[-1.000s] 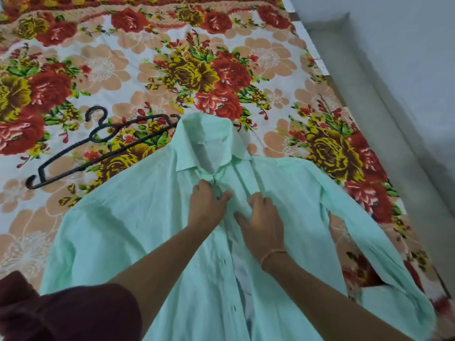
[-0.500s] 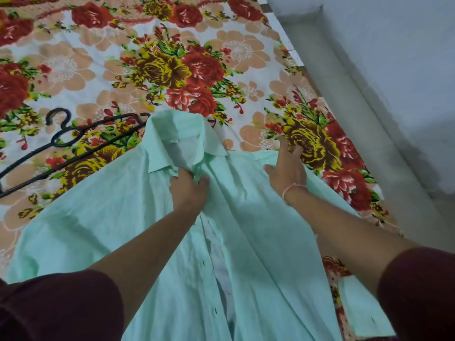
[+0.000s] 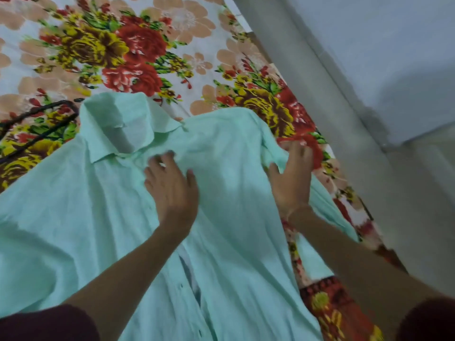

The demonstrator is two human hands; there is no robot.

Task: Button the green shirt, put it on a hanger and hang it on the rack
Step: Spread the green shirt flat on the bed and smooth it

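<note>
The floral bedsheet point(image 3: 147, 45) spreads out on every side of the collar point(image 3: 123, 124), and being soft it is likely to ruck up under any sideways push. The green shirt point(image 3: 234, 205) lies front-up on it, the collar at the far end and the body running from the collar back toward the person. The rack is not in view. Left of the collar lies the black hanger point(image 3: 39, 124). Its near end meets the shirt's shoulder, and whether it slips under the cloth I cannot tell. If it does, shifting the shirt could snag it. Just below the collar the left hand point(image 3: 172, 190) rests flat on the front with fingers spread, gripping nothing. Well right of the collar the right hand point(image 3: 293, 178) lies at the shoulder edge, fingers splayed and blurred, with no pinch of cloth visible. Two flat palms spreading outward could drag the front edges apart. Farther below the collar the placket gap point(image 3: 194, 289) already gapes and shows pale lining, so the buttoning looks unfinished. The dark buttons point(image 3: 181, 286) beside that gap are small, and if one side creeps up, a button could go into the wrong hole and the front would hang crooked.
</note>
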